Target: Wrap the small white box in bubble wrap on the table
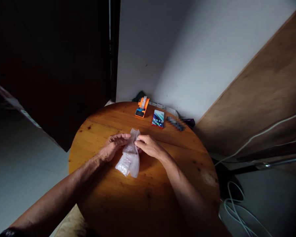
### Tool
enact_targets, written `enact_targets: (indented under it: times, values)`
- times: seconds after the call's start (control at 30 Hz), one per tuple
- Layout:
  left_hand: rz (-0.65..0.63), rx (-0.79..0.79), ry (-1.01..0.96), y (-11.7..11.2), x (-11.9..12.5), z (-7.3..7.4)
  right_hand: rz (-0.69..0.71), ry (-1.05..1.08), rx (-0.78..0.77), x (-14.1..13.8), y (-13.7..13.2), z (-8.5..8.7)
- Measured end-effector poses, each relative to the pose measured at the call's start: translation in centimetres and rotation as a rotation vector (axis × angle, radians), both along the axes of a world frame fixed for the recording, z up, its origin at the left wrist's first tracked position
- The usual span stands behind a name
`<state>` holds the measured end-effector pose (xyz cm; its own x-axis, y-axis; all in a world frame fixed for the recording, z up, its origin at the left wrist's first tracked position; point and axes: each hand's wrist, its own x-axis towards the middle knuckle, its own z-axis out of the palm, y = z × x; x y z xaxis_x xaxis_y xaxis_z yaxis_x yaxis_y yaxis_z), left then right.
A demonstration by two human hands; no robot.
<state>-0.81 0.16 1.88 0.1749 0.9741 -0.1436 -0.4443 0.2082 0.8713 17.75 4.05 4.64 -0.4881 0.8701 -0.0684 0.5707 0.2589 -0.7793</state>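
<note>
A crumpled piece of clear bubble wrap (128, 161) hangs between my two hands, just over the wooden table (88, 148). My left hand (113, 144) holds its upper left edge, thumb and fingers closed at the plastic. On the other side, my right hand (149, 144) pinches the upper right edge between thumb and fingers. The wrap narrows between the hands and flares out below them, where its lower part looks folded over. Whether anything lies inside it, I cannot tell.
Toward the back of the table stand an orange tape dispenser (143, 104), a phone (158, 118) with its screen lit, and a blurred dark object (175, 123). A white wall (148, 65) rises behind. Cables (234, 207) lie on the floor at right.
</note>
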Motion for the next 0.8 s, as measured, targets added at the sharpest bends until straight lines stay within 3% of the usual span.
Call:
enact_targets:
  times: [0.1, 0.23, 0.33, 0.47, 0.63, 0.8]
  values:
    - [0.081, -0.005, 0.01, 0.2, -0.2, -0.1, -0.054, 0.078, -0.144, 1.1, 0.7, 0.3]
    - [0.226, 0.025, 0.067, 0.7, -0.6, -0.3, -0.192, 0.139, -0.209, 2.9, 1.3, 1.3]
    - [0.261, 0.052, 0.118, 1.0, -0.9, -0.3, -0.263, 0.167, -0.27, 3.9, 1.9, 1.4]
    - [0.342, 0.177, 0.361, 0.9, -1.1, -0.2, -0.305, 0.13, -0.29, 4.1, 2.3, 0.5]
    - [0.179, 0.31, 0.747, -0.1, -1.2, -0.4, -0.301, 0.131, -0.279, 4.0, 2.2, 0.3]
    - [0.14, 0.236, 0.711, 0.0, -1.1, -0.7, -0.28, 0.066, -0.266, 4.5, 2.3, 0.6]
